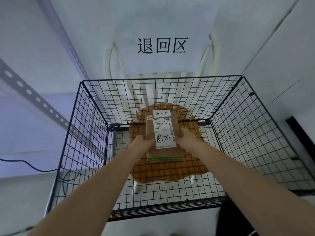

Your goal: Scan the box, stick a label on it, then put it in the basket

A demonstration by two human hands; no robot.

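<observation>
Both hands' grip, left (142, 142) and right (185, 137), clamped on labelled box (150, 129) (inside basket (88, 126)).

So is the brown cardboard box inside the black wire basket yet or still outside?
Inside: the brown cardboard box is below the black wire basket's rim, held by both hands, over another parcel.

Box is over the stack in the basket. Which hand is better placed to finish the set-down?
Neither clearly: left hand and right hand grip opposite sides of the labelled cardboard box about evenly, above the stacked boxes inside the wire basket. Lower with both.
</observation>
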